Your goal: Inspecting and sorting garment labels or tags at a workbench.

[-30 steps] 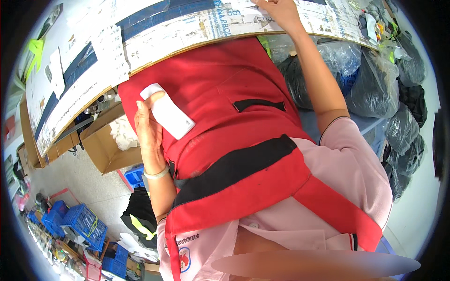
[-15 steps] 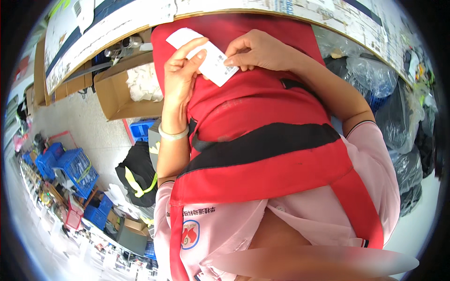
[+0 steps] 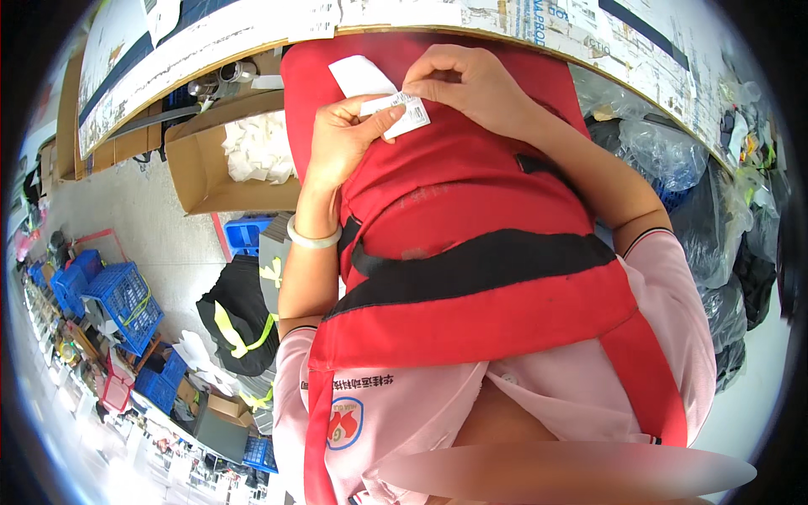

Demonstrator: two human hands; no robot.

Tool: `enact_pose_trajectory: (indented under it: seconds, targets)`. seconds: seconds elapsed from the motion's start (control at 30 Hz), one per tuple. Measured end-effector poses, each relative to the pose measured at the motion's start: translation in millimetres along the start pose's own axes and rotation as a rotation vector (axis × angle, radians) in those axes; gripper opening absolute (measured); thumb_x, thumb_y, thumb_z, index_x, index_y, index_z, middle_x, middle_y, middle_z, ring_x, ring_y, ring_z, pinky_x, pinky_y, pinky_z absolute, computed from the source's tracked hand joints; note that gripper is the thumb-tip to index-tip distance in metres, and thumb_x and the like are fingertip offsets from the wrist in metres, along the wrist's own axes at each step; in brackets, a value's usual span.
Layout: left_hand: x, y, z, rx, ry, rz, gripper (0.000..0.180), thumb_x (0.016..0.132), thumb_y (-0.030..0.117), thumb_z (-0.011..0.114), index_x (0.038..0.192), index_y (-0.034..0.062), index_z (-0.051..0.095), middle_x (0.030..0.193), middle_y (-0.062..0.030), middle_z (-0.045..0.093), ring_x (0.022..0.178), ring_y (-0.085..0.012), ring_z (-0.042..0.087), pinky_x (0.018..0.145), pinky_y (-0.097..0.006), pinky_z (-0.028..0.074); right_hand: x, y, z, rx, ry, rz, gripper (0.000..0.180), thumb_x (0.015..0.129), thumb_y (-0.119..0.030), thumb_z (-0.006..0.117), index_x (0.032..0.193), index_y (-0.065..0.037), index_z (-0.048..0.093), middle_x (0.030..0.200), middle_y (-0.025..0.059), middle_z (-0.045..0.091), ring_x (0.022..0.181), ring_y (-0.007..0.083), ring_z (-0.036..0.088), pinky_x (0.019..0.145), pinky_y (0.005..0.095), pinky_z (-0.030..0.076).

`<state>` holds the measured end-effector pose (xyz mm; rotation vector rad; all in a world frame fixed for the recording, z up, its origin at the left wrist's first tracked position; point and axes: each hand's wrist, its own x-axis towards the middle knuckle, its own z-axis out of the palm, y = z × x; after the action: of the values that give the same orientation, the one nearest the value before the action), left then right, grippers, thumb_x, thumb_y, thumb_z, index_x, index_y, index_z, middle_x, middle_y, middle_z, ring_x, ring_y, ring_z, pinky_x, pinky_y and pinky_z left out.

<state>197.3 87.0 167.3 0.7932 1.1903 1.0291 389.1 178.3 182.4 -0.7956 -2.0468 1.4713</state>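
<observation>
A white paper label strip (image 3: 360,77) is held over the red apron on my lap. It is bent, with a blank section slanting up to the left and a section with small dark print at the lower right. My left hand (image 3: 347,135), wearing a pale bangle (image 3: 313,239), is closed on the printed section between thumb and fingers. My right hand (image 3: 471,88) pinches the strip's upper edge, close to the bend. What exactly lies between those fingertips is partly hidden.
A worn white worktable edge (image 3: 471,34) runs across the far side. To the left, an open cardboard box (image 3: 198,181) holds white paper scraps (image 3: 257,149). Clear plastic bags (image 3: 665,151) crowd the right. Blue crates (image 3: 126,303) and black cloth (image 3: 240,311) lie at the left.
My left hand has moved right and now grips the printed part of the label. The strip, flat before, is bent. My right fingers have shifted from the printed end to its upper edge.
</observation>
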Motion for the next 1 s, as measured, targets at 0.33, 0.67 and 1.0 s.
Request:
enact_pose_trajectory:
  seconds: [0.33, 0.67, 1.0]
  targets:
    - [26.9, -6.8, -30.0, 0.004, 0.029, -0.05, 0.047, 0.096, 0.039, 0.051, 0.086, -0.0009, 0.072, 0.079, -0.0084, 0.069, 0.068, -0.0119, 0.062, 0.065, -0.024, 0.049, 30.5, 8.0, -55.1, 0.252, 0.217, 0.378, 0.014, 0.087, -0.009, 0.063, 0.093, 0.003, 0.063, 0.075, 0.0097, 0.065, 0.062, 0.0159, 0.062, 0.056, 0.0269, 0.052]
    - [32.3, -16.9, -32.4, 0.053, 0.06, -0.068, 0.036, 0.093, 0.034, 0.06, 0.09, -0.0001, 0.073, 0.08, -0.0056, 0.069, 0.069, -0.009, 0.06, 0.065, -0.021, 0.048, 54.7, 3.0, -65.9, 0.189, 0.168, 0.471, 0.015, 0.088, -0.008, 0.062, 0.085, 0.007, 0.062, 0.072, 0.0131, 0.065, 0.059, 0.0171, 0.063, 0.052, 0.0255, 0.053]
    - [31.6, -16.5, -30.8, 0.011, 0.063, -0.068, 0.03, 0.092, 0.028, 0.062, 0.09, 0.0002, 0.073, 0.082, -0.0046, 0.069, 0.071, -0.0084, 0.06, 0.067, -0.022, 0.048, 58.8, 5.7, -67.2, 0.169, 0.173, 0.519, 0.015, 0.087, -0.008, 0.062, 0.085, 0.007, 0.063, 0.072, 0.0141, 0.065, 0.058, 0.0173, 0.063, 0.051, 0.0255, 0.053]
